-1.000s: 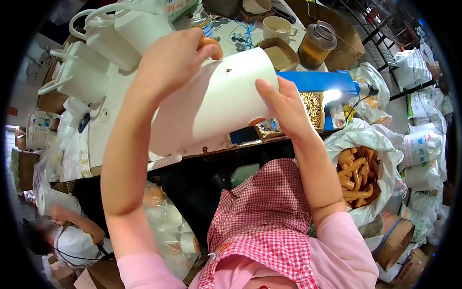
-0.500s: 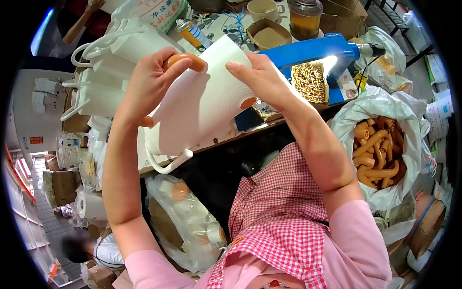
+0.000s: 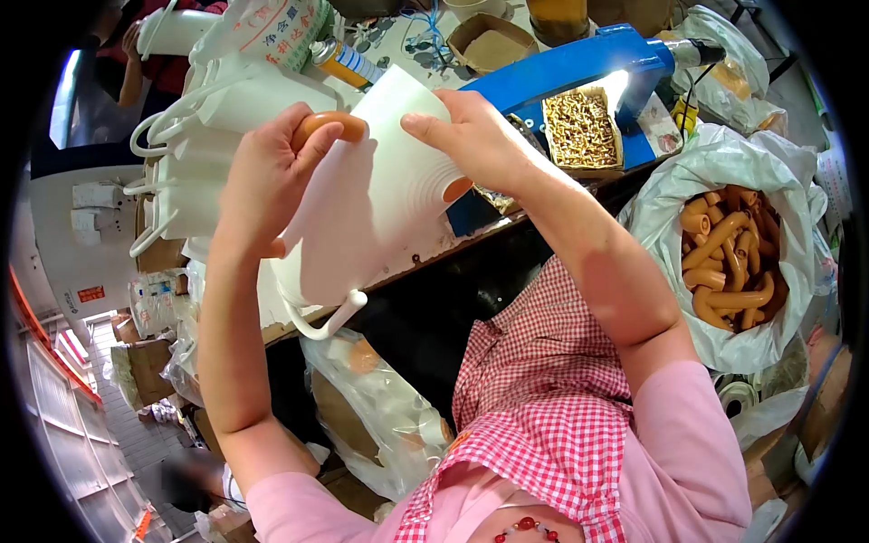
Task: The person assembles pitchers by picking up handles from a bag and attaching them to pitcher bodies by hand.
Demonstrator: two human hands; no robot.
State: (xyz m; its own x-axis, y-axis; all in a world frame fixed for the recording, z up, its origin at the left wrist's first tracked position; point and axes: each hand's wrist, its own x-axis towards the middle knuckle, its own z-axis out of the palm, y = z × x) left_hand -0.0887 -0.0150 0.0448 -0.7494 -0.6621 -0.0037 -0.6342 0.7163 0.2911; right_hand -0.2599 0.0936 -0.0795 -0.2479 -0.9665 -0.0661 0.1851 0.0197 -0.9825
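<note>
A white watering can (image 3: 362, 208) with a thin curved spout (image 3: 337, 317) lies tilted between my two hands over the table edge. My left hand (image 3: 262, 172) is closed around a curved brown handle (image 3: 328, 125), whose upper end meets the can's wall. The handle's lower end shows below my left wrist, and its middle is hidden by my hand. My right hand (image 3: 480, 140) grips the can near its upper right edge, thumb on the near wall and fingers out of sight behind. A brown round patch shows at the can's ringed end.
A blue machine arm (image 3: 570, 68) with a lamp stands behind a box of brass screws (image 3: 582, 127). Brown handles (image 3: 724, 258) fill a white bag (image 3: 787, 172) at right. White cans (image 3: 195, 127) are stacked left, near a spray can (image 3: 344, 61). A co-worker's hand (image 3: 132, 41) is at top left.
My view has shifted slightly, so the bench sits higher in it. Both hands keep their grip on the can and handle. The co-worker's hand now appears beside a white can.
</note>
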